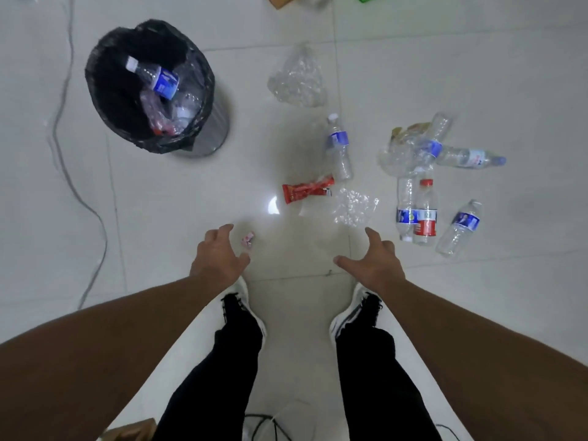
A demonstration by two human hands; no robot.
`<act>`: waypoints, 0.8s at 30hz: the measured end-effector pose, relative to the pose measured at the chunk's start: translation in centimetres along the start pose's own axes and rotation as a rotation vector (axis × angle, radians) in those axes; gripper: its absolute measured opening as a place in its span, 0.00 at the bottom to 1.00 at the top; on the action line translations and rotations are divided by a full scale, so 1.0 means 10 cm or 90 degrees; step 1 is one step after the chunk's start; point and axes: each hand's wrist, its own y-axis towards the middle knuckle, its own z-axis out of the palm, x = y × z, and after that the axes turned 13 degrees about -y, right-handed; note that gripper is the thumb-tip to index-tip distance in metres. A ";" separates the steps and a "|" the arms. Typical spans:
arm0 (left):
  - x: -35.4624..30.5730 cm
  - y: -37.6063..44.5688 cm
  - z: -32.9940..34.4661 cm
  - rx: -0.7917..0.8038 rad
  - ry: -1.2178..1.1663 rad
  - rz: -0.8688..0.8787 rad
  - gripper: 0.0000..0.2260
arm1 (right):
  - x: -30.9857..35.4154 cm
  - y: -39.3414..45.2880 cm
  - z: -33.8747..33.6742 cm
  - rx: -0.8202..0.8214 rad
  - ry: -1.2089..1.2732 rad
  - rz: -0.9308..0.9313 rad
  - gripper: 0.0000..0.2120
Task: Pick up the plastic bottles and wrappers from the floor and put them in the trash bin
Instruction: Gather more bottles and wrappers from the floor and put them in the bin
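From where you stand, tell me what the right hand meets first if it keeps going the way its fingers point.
Probably the crumpled clear wrapper: the right hand is open, fingers aimed up and slightly left toward it. How high the hand is above the floor is unclear.

Six plastic bottles are lying on the floor, one bottle in the bin is showing, alongside three clear wrappers, one red wrapper, and one pink scrap.
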 end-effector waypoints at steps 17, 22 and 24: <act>1.22 2.16 2.21 -0.237 -0.063 0.153 0.06 | -0.27 3.07 1.52 -0.400 -0.162 -0.111 0.20; 1.02 1.87 2.00 -0.233 -0.063 0.167 0.08 | -0.35 2.62 1.53 -0.357 -0.059 -0.146 0.09; 0.80 1.57 1.79 -0.221 -0.069 0.166 0.09 | -0.33 2.27 1.39 -0.343 -0.049 -0.133 0.06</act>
